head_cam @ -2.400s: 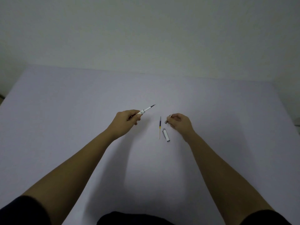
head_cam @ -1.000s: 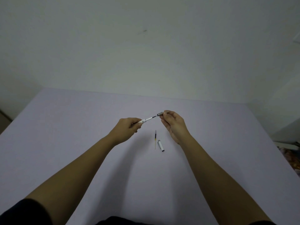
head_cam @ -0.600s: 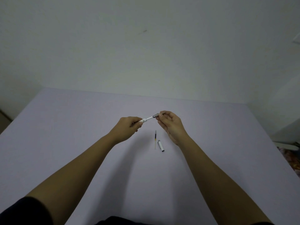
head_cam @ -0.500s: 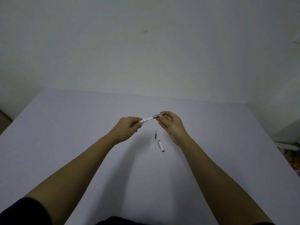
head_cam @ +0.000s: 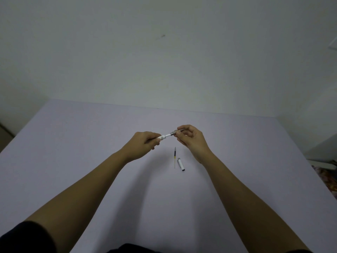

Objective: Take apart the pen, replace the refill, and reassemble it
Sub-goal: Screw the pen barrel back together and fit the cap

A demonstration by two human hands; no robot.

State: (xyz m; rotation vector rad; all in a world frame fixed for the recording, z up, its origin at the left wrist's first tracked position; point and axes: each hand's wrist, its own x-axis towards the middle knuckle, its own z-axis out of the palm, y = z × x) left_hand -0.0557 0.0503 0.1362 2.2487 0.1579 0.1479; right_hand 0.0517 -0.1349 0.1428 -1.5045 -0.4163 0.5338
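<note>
Head view, hands raised above a pale lilac table [head_cam: 73,161]. The left hand [head_cam: 140,147] is closed around the white pen barrel [head_cam: 165,136], whose free end points toward 2 o'clock. The right hand [head_cam: 189,138] pinches the grey tip section [head_cam: 173,132] between thumb and forefinger, the other fingers loosely curled; the grey piece sits against the end of the barrel. Compared with 2.4 s ago, when the right hand was down at the table beside the loose parts and the refill tip stood bare out of the barrel, the hands have met in mid-air and the tip is covered. Since 0.5 s ago little has changed. On the table at 6 o'clock from the hands lie the spare refill [head_cam: 175,157], dark above and yellow below, and just beside it, at its 4 o'clock, the white cap [head_cam: 180,164]; whether these two touch cannot be told.
</note>
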